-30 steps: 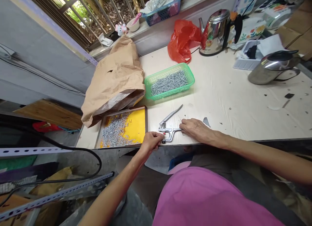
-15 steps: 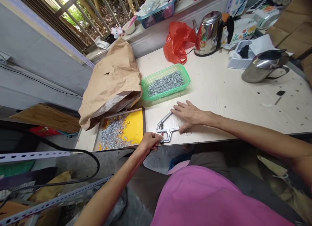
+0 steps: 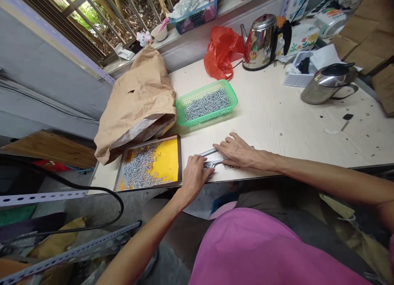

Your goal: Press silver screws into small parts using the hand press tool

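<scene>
A grey metal plier-like hand tool [image 3: 209,152] with two long arms lies near the table's front edge, its exact kind unclear. My left hand [image 3: 194,174] is over its left end, fingers curled around it and hiding most of the head. Around the arms at the other end is my right hand [image 3: 235,150], gripping them close together. Left of the tool, a shallow tray [image 3: 179,158] with a yellow bottom holds many small silvery metal pins [image 3: 138,168]. Farther back stands a green plastic basket [image 3: 181,121] with more of these small metal pieces.
A crumpled brown paper bag [image 3: 135,96] lies behind the tray. At the back are a red plastic bag [image 3: 220,51] and a steel kettle [image 3: 261,43]. A steel jug [image 3: 326,86] and a white plastic tray [image 3: 292,80] stand to the right.
My left hand has moved up from the tool's lower tip and now covers its head. The tool's spread arms have come together in my right hand, which has curled from nearly flat.
</scene>
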`<control>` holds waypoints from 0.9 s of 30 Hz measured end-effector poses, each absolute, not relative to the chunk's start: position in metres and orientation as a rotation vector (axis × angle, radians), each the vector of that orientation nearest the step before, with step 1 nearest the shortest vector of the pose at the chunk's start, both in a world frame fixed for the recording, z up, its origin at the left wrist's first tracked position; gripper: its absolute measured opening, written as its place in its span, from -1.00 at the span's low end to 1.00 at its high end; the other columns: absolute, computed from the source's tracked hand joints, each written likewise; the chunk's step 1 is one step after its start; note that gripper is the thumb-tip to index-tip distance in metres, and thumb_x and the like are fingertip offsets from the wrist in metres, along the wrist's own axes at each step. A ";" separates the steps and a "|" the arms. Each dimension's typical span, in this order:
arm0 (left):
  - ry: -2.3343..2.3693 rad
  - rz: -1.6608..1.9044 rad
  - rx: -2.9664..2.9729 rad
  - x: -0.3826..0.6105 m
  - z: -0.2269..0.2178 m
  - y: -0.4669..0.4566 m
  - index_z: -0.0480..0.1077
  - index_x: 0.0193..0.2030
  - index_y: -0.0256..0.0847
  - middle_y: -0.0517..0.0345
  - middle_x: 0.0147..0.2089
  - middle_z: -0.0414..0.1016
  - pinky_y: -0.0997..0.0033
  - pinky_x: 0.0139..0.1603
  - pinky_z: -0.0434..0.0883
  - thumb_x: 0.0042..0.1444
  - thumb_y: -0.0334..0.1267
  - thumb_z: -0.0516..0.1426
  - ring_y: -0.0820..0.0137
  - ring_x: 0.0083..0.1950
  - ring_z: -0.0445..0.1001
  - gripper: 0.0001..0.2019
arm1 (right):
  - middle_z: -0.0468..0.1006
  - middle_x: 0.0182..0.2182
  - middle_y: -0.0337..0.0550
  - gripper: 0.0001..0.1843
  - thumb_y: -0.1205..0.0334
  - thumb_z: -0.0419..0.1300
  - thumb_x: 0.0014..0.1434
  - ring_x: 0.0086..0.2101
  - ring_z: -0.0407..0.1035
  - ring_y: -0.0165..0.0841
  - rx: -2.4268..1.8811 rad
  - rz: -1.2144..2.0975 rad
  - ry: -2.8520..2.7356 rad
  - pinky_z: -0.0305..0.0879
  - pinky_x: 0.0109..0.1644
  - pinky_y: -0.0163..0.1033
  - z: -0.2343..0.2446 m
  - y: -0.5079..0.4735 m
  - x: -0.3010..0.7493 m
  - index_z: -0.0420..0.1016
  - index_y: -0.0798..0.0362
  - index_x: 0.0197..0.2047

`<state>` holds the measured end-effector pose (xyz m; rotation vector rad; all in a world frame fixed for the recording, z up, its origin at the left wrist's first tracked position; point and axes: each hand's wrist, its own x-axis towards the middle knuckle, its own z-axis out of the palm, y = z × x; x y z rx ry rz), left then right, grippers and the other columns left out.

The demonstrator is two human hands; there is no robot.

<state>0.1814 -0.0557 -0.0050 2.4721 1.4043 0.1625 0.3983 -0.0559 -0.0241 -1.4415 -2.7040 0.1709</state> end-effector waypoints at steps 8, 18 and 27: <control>0.869 -0.098 2.752 0.209 -0.022 -0.014 0.26 0.19 -0.24 -0.06 0.06 0.41 0.12 0.07 0.37 0.11 -0.13 0.25 0.14 0.07 0.32 -0.46 | 0.42 -0.06 0.17 -0.54 0.12 0.25 0.20 -0.07 0.28 -0.10 -1.584 0.497 -2.648 0.18 -0.04 -0.13 -0.006 -0.064 0.404 0.38 0.26 0.06; 1.035 -0.024 2.676 0.212 -0.023 -0.025 0.48 -0.16 -0.19 0.05 -0.23 0.45 0.29 -0.10 0.37 0.27 -0.15 0.09 0.25 -0.10 0.36 -0.80 | 0.49 -0.28 0.01 -0.72 0.39 -0.03 0.35 -0.24 0.33 -0.29 -1.567 0.562 -2.620 0.18 -0.17 -0.22 -0.020 -0.062 0.391 0.50 0.18 -0.25; 1.146 0.248 2.702 0.211 -0.037 -0.056 0.30 0.17 -0.25 -0.13 0.27 0.31 0.06 0.23 0.33 0.26 -0.29 0.09 0.13 0.30 0.25 -0.65 | 0.49 -0.21 0.06 -0.64 0.05 0.09 0.32 -0.19 0.36 -0.23 -1.427 0.468 -2.670 0.17 -0.11 -0.20 -0.015 -0.038 0.413 0.53 0.19 -0.10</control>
